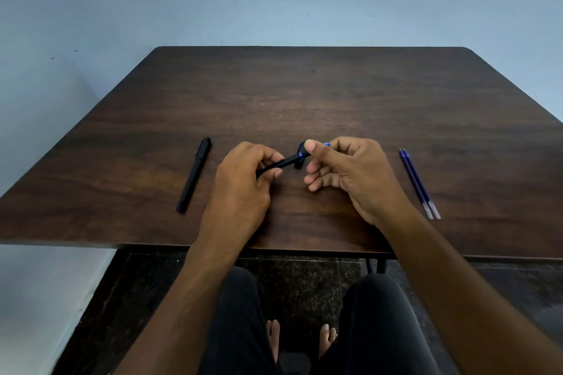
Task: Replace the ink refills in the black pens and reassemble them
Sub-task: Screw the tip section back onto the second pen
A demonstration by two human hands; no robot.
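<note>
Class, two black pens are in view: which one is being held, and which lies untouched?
The pen in the middle is held by both the left hand and right hand. The capped pen on the left lies alone on the table.

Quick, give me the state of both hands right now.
Left hand: closed, gripping the black pen barrel.
Right hand: thumb and forefinger pinching the pen's blue-tipped end.
</note>
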